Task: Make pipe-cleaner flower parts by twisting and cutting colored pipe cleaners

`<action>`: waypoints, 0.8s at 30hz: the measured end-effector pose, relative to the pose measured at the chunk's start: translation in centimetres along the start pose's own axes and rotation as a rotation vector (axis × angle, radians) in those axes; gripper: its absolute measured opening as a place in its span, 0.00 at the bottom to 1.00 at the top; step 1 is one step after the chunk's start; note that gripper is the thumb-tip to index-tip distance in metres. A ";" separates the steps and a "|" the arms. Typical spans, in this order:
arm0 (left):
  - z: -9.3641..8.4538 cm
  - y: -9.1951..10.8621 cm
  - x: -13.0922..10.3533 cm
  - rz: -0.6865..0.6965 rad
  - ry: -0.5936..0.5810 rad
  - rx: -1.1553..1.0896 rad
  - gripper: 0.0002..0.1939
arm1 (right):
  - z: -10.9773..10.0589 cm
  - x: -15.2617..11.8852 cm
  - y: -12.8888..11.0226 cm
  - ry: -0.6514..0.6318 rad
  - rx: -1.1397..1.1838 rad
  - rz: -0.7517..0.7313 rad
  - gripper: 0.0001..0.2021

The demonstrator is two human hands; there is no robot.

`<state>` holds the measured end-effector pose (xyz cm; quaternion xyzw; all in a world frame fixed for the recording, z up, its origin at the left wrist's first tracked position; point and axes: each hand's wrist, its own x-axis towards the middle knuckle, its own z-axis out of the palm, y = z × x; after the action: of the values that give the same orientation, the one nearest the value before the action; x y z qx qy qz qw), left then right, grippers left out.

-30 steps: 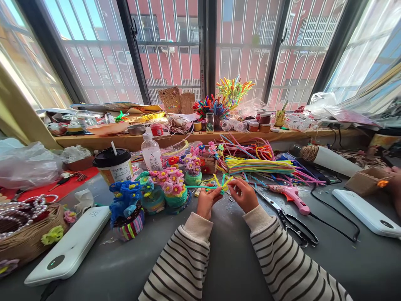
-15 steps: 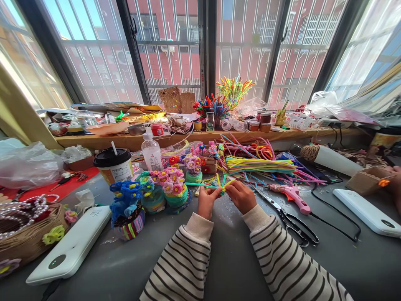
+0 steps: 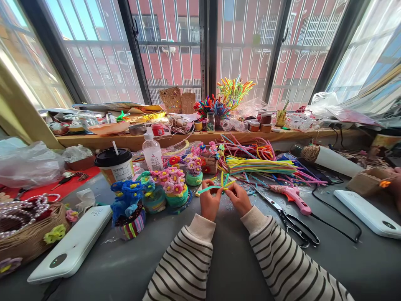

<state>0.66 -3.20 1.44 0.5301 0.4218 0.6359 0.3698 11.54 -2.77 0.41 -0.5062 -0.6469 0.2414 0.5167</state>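
Observation:
Both hands meet over the grey table, pinching one piece of crossed green and yellow pipe cleaners [image 3: 224, 182]. My left hand [image 3: 209, 201] grips it from the left, where a green end runs across the fingers. On the right side, my right hand [image 3: 240, 200] holds it near the crossing, beside a yellow end. Other ends stick up between the hands. Left of my left hand stand small pots of fuzzy flowers, pink [image 3: 171, 181] and blue [image 3: 128, 192]. Behind the hands lies a bundle of yellow and green pipe cleaners [image 3: 261, 164].
Large scissors [image 3: 290, 221] and a pink glue gun [image 3: 294, 196] lie to the right, with white power banks [image 3: 366, 213] at both sides. A lidded cup [image 3: 114, 165] and a bottle [image 3: 152, 151] stand left. Another person's hand [image 3: 396, 186] is at the right edge.
The green strip's left end has swung in closer to my left hand, and a yellow end now stands more upright. Both hands have shifted slightly, my right one a little lower.

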 end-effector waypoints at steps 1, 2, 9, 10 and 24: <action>0.0 0.1 -0.1 0.031 0.000 0.021 0.14 | 0.1 0.1 0.0 -0.038 0.134 0.119 0.09; 0.0 0.1 -0.2 0.060 -0.003 0.039 0.13 | 0.1 0.3 -0.1 -0.092 0.270 0.249 0.10; 0.1 0.5 -0.4 0.099 -0.010 0.056 0.12 | -0.3 0.6 -0.5 -0.407 0.727 0.583 0.11; 0.0 0.4 -0.3 0.071 0.007 0.040 0.12 | -0.4 0.5 -0.4 -0.357 0.663 0.520 0.10; -0.2 -0.6 0.4 -0.159 0.024 -0.131 0.18 | -0.8 -0.1 -0.2 0.085 -0.676 -0.611 0.09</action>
<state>0.45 -2.65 1.04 0.4621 0.4242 0.6371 0.4479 12.23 -3.07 0.84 -0.4419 -0.7873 -0.1677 0.3959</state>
